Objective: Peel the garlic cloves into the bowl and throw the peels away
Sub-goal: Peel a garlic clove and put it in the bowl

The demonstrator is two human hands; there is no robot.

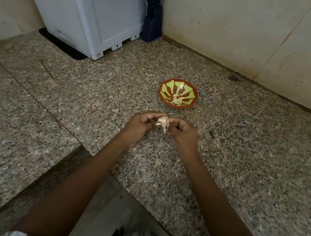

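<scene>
While a grey box (82, 9) stands upper left, the left hand (140, 124) pinches garlic (162, 121) in its grip at mid-frame above the tabletop (245, 149), the right hand (183, 135) pinching its other side; just above them, cloves (177, 100) lie in the bowl (191, 92).

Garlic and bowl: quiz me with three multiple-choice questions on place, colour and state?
1. Where is the bowl? A on the counter; B on the floor; C in one hand.
2. The bowl's colours? A blue and white; B red-brown and green; C black.
3. The garlic bulb is: A lying on the counter; B in the bowl; C held by both hands.
Answers: 1 A, it sits on the counter; 2 B, green pattern on red-brown; 3 C, left hand and right hand grip it.
</scene>
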